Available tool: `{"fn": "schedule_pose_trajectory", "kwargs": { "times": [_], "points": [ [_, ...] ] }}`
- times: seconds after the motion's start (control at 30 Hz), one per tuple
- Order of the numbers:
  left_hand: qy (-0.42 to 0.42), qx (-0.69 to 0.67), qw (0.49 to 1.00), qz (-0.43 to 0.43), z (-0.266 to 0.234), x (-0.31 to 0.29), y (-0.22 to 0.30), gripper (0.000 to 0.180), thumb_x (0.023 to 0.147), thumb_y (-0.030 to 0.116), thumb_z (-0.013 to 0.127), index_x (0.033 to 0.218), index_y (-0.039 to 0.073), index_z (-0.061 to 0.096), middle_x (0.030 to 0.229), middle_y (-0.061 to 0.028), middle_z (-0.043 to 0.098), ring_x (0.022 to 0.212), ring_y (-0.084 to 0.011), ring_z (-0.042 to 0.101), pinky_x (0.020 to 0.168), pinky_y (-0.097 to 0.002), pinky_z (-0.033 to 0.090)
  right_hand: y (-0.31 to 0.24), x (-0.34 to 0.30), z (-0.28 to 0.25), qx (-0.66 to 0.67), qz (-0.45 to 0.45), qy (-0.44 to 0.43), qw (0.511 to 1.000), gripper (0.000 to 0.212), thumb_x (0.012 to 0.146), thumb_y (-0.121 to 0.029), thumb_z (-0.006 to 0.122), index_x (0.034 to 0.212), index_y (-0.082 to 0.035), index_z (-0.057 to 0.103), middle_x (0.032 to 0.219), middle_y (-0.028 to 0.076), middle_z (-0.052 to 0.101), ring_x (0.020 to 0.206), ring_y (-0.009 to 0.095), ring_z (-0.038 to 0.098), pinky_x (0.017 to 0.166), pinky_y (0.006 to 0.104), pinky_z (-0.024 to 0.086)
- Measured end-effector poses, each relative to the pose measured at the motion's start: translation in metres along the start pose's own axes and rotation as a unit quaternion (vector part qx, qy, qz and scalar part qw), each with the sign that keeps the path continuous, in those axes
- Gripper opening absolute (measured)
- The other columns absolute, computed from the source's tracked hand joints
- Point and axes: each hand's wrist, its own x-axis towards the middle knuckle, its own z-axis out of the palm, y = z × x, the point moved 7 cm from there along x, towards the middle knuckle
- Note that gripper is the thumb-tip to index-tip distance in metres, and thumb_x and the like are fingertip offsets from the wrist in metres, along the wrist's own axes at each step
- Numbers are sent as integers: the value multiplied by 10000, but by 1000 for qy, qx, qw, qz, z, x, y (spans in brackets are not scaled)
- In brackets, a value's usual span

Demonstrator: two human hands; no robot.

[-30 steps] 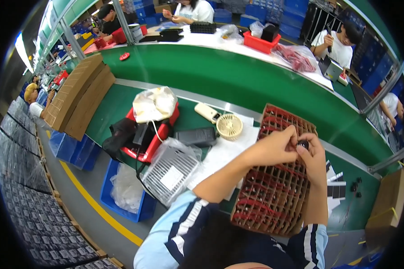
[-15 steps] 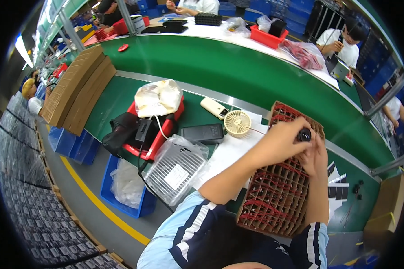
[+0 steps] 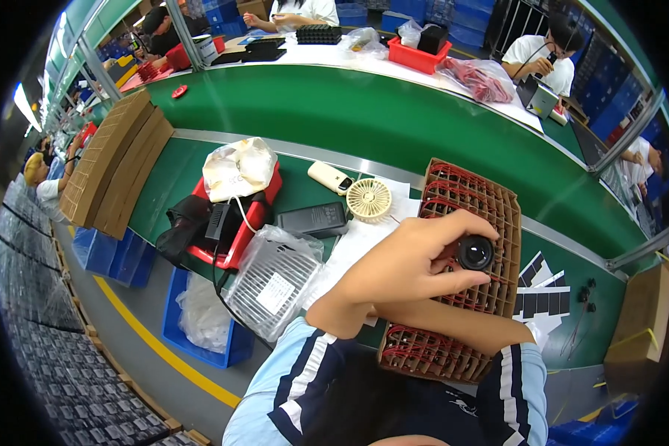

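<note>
My left hand (image 3: 431, 256) is above a cardboard divider box (image 3: 509, 256) with many small cells. Its thumb and fingers close round a short black cylinder (image 3: 475, 253) with a glossy, lens-like round end facing up. Small parts with red wires (image 3: 453, 195) fill cells of the box. My right forearm (image 3: 446, 321) crosses leftward over the box and passes beneath my left wrist; that hand is hidden. Just left of the box, a cream handheld fan head (image 3: 369, 199) lies on white paper (image 3: 342, 256).
Left of the paper are a cream handle-shaped piece (image 3: 329, 178), a black power block (image 3: 312, 220), a bagged grille panel (image 3: 275, 279) and a red bin (image 3: 271, 186). Right of the box lie black-and-white label sheets (image 3: 543, 301) and small black parts (image 3: 587, 293). Co-workers sit beyond the green divider (image 3: 334, 104).
My right hand has left the black cylinder and swung left, under my left forearm. My left hand keeps the cylinder, now with its round end turned up. The whole view has shifted slightly.
</note>
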Motion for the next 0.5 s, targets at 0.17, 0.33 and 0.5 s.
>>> {"fn": "schedule_pose_trajectory", "kwargs": {
  "times": [0.17, 0.33, 0.5],
  "points": [
    [80, -18, 990, 118, -32, -17, 3, 382, 662, 145, 728, 995, 69, 555, 743, 10, 549, 492, -16, 410, 429, -164, 306, -12, -18, 45, -87, -32, -84, 992, 754, 606, -357, 701, 1208, -30, 386, 1196, 243, 411, 1132, 334, 388, 922, 428, 312],
    [251, 32, 963, 95, -106, -38, 9, 471, 772, 281, 564, 1060, -81, 471, 729, -58, 499, 423, -37, 348, 394, -175, 251, -24, -22, 44, -158, -35, -117, 980, 657, 634, -372, 673, 1173, -70, 447, 1154, 217, 469, 1074, 306, 444, 834, 386, 344],
    [-22, -689, 651, 317, -108, -46, 20, 419, 850, 262, 506, 1079, -79, 426, 569, -12, 471, 328, 7, 282, 304, -122, 192, -44, -26, 39, -123, -94, -96, 983, 611, 661, -382, 654, 1160, -84, 466, 1112, 181, 508, 1013, 270, 497, 810, 368, 343]
  ]
}}
